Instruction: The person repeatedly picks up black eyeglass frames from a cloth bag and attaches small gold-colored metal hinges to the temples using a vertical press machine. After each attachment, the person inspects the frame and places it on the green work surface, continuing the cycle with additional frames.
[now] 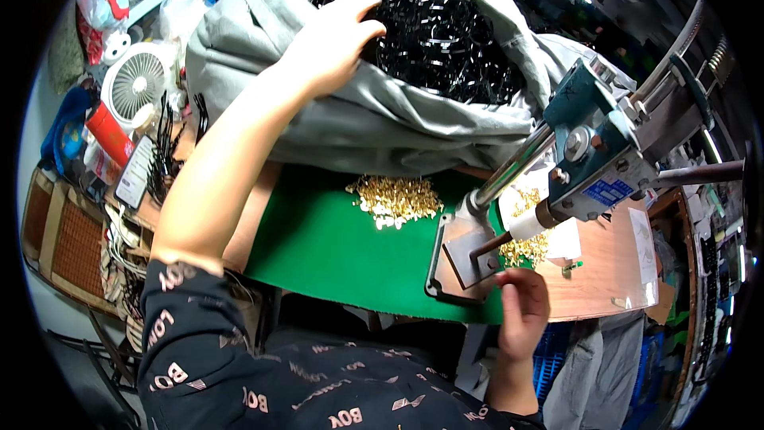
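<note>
Left hand (334, 46): over black pieces (446, 56) heaped in grey cloth (255, 40); I see thumb and finger spread wide.
Right hand (524, 310): fingertips beside the base plate (468, 261) of the press (585, 123); I cannot tell whether they pinch anything.
Gold pieces (395, 199): 2 piles, 1 on the green mat (318, 243).

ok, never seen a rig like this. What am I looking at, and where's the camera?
No robot here: these are a person's bare hands, in one picture from a fisheye camera worn on the head, looking down, so straight edges bend. The left hand is at a heap of glossy black pieces in grey cloth. The right hand is at the foot of a teal hand press. On the green mat lies a pile of small gold-coloured pieces. I can't tell whether either hand holds anything.
</note>
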A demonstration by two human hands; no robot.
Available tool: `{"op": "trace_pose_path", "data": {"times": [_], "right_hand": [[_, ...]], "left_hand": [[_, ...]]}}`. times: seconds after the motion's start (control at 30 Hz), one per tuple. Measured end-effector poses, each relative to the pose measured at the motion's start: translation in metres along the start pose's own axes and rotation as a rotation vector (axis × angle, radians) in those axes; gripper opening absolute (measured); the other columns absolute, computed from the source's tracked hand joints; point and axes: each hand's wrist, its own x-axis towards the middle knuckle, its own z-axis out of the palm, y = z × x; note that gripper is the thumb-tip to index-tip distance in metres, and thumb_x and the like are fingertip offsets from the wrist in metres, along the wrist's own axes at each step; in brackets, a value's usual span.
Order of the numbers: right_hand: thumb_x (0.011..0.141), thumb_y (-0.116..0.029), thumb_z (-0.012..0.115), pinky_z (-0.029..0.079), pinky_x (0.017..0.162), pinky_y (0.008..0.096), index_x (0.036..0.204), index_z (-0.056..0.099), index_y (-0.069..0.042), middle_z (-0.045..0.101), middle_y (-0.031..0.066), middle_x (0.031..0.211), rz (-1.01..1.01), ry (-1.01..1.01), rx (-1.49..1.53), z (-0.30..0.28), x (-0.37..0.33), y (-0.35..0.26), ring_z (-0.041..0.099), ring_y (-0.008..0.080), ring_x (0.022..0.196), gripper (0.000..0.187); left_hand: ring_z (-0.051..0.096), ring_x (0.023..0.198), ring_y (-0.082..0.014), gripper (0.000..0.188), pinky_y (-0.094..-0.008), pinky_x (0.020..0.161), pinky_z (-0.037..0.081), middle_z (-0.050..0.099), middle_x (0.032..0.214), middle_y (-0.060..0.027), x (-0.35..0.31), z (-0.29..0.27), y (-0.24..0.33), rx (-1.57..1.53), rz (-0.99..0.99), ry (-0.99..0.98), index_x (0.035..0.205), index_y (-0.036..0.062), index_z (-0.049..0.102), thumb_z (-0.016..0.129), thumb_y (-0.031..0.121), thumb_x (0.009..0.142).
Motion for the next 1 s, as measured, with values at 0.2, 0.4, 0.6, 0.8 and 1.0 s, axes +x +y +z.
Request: {"op": "trace_pose_path", "data": {"times": [0.2, 0.4, 0.6, 0.8, 1.0], "right_hand": [[0.074, 0.003, 0.064, 0.046, 0.070, 0.0264, 0.093, 0.060, 0.000, 0.059, 0.0112, 0.089, -0.049, -0.423, -0.292, 0.021, 0.006, -0.002, 0.058, 0.0199, 0.077, 0.020], [0.075, -0.004, 0.064, 0.047, 0.071, 0.0358, 0.090, 0.056, -0.002, 0.057, 0.0147, 0.083, -0.269, -0.588, -0.528, 0.060, 0.043, 0.048, 0.058, 0.0307, 0.078, 0.017], [0.073, -0.013, 0.068, 0.046, 0.070, 0.0401, 0.081, 0.056, -0.003, 0.058, 0.0154, 0.079, -0.148, -0.508, -0.840, 0.110, 0.086, 0.095, 0.058, 0.0321, 0.078, 0.017], [0.073, -0.013, 0.068, 0.048, 0.065, 0.0404, 0.072, 0.058, -0.003, 0.061, 0.0171, 0.070, 0.127, -0.643, -0.783, 0.119, 0.103, 0.098, 0.060, 0.0329, 0.069, 0.014], [0.075, -0.010, 0.067, 0.046, 0.063, 0.0371, 0.077, 0.058, -0.002, 0.059, 0.0155, 0.075, -0.189, -0.562, -0.772, 0.115, 0.082, 0.103, 0.059, 0.0303, 0.071, 0.012]], "left_hand": [[0.058, 0.090, -0.0189, 0.036, -0.0280, 0.085, 0.046, 0.062, 0.099, -0.0112, 0.023, -0.079, 0.046, -1.042, -0.431, -0.037, 0.094, -0.0014, 0.062, 0.041, -0.010, 0.067], [0.061, 0.081, -0.0127, 0.047, -0.0232, 0.069, 0.048, 0.063, 0.104, -0.0095, -0.079, -0.127, 0.051, -0.652, -0.475, 0.017, 0.128, 0.0026, 0.046, 0.048, 0.034, 0.093], [0.050, 0.053, -0.0073, 0.031, -0.0173, 0.040, 0.040, 0.055, 0.079, -0.0071, -0.187, -0.163, 0.062, -1.266, -0.881, -0.014, 0.116, -0.0004, 0.052, 0.051, 0.014, 0.089], [0.058, 0.076, -0.0173, 0.036, -0.0218, 0.060, 0.048, 0.058, 0.095, -0.0197, -0.202, -0.160, 0.106, -1.374, -0.710, 0.127, 0.116, -0.0042, 0.051, 0.055, 0.014, 0.085], [0.055, 0.080, -0.0084, 0.058, -0.0197, 0.071, 0.045, 0.062, 0.099, -0.0099, -0.163, -0.101, 0.165, -1.504, -0.978, -0.145, 0.138, 0.0016, 0.026, 0.048, -0.007, 0.085]]}}
